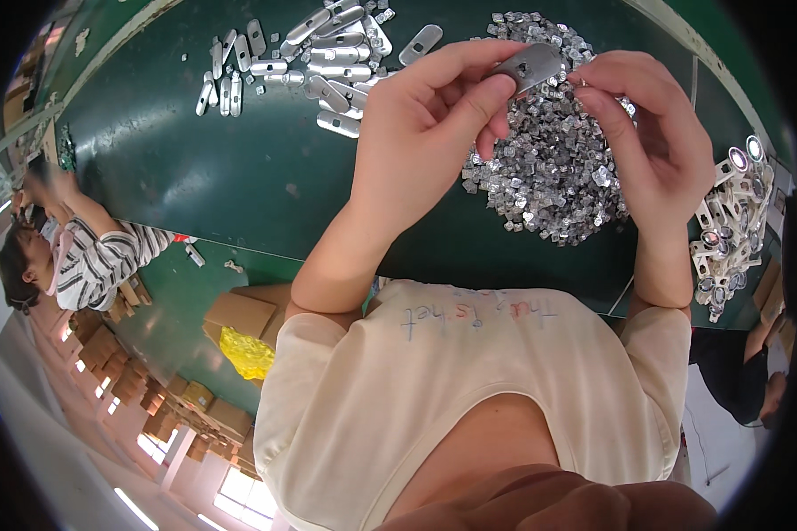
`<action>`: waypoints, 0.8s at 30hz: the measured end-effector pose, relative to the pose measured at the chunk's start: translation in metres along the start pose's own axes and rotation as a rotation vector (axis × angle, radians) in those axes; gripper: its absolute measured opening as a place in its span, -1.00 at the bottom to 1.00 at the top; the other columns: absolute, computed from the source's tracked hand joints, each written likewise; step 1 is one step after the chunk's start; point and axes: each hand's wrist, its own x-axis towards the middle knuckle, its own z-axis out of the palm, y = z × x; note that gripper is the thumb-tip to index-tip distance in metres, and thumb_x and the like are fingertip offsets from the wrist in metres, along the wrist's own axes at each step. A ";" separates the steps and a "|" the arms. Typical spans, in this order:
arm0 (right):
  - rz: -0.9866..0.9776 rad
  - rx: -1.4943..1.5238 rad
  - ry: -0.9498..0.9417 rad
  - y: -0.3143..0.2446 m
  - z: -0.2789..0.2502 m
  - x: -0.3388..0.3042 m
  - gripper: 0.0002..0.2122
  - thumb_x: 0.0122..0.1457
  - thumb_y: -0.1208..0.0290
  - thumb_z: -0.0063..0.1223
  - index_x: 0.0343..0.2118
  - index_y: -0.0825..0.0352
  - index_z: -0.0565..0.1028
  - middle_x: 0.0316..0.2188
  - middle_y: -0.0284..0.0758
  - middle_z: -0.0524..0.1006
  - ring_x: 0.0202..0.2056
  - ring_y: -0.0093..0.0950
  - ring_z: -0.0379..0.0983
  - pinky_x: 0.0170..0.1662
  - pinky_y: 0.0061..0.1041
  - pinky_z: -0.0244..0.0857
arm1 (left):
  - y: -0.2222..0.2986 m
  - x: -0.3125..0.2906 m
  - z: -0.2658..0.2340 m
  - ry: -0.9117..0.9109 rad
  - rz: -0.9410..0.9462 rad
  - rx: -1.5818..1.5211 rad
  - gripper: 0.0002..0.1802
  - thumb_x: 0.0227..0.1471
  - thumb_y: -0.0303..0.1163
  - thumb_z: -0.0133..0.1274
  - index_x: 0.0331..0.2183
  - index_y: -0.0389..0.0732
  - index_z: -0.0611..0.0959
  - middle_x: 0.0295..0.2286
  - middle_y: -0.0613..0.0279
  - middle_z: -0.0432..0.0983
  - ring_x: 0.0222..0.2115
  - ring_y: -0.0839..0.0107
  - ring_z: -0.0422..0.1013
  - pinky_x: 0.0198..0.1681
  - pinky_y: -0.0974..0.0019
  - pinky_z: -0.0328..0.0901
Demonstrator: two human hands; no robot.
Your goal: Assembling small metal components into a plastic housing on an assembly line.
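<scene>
Pinching one end of an oblong metal plate in the left hand, grip closed on it, above the green counter. Working at its other end with the right hand, fingertips closed there, over the heap of small metal bits; probably fitting a bit in, needing careful alignment next.

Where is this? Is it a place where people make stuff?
Probably a small factory or assembly workshop. Both hands, left hand and right hand, hold one metal plate over a long green table with a heap of small metal bits, more plates, and another worker nearby.
</scene>
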 end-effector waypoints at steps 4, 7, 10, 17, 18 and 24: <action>-0.410 -0.410 -0.079 -0.001 -0.003 0.003 -0.81 -0.12 0.77 0.06 -0.37 0.49 0.46 -0.40 -0.15 0.49 -0.34 -0.32 0.42 -0.28 -0.52 0.32 | 0.010 -0.007 0.005 0.109 -0.001 0.022 -0.81 0.00 -0.60 -0.02 -0.25 -0.35 0.51 -0.50 0.20 0.49 -0.60 0.64 0.32 -0.64 0.62 0.16; -0.541 -0.509 -0.063 -0.002 0.002 0.002 -0.76 -0.22 0.73 0.13 -0.38 0.47 0.49 -0.39 -0.18 0.50 -0.35 -0.28 0.42 -0.30 -0.45 0.33 | 0.012 -0.010 0.004 0.091 0.023 0.063 -0.84 -0.02 -0.61 -0.02 -0.30 -0.36 0.53 -0.54 0.25 0.47 -0.62 0.67 0.30 -0.64 0.65 0.14; -0.616 -0.577 -0.075 0.000 0.006 0.000 -0.73 -0.27 0.67 0.19 -0.38 0.45 0.51 -0.36 -0.22 0.50 -0.35 -0.29 0.43 -0.30 -0.40 0.34 | 0.016 -0.014 0.002 0.057 -0.006 0.042 -0.86 -0.03 -0.64 -0.01 -0.32 -0.34 0.51 -0.52 0.30 0.46 -0.58 0.67 0.34 -0.52 0.64 0.24; -0.798 -0.725 -0.068 -0.002 0.012 -0.003 -0.78 -0.28 0.62 0.18 -0.45 0.44 0.51 -0.36 -0.24 0.51 -0.32 -0.35 0.44 -0.30 -0.44 0.36 | 0.012 -0.022 0.002 0.017 0.132 0.092 -0.82 -0.03 -0.65 -0.03 -0.28 -0.42 0.51 -0.51 0.22 0.45 -0.59 0.63 0.34 -0.62 0.64 0.19; -0.820 -0.728 -0.027 -0.002 0.013 -0.002 -0.85 -0.26 0.60 0.17 -0.53 0.45 0.50 -0.42 -0.24 0.51 -0.36 -0.37 0.44 -0.35 -0.48 0.36 | 0.012 -0.021 0.002 0.005 0.138 0.100 -0.80 -0.05 -0.66 -0.01 -0.28 -0.43 0.50 -0.48 0.20 0.47 -0.57 0.62 0.36 -0.61 0.63 0.21; -0.800 -0.678 -0.030 0.000 0.003 0.000 -0.83 -0.30 0.63 0.16 -0.54 0.50 0.47 -0.38 -0.16 0.51 -0.37 -0.32 0.44 -0.37 -0.46 0.41 | 0.003 -0.015 0.002 -0.062 0.286 0.166 -0.62 -0.20 -0.74 0.12 -0.23 -0.44 0.47 -0.31 0.12 0.46 -0.38 0.54 0.40 -0.51 0.58 0.31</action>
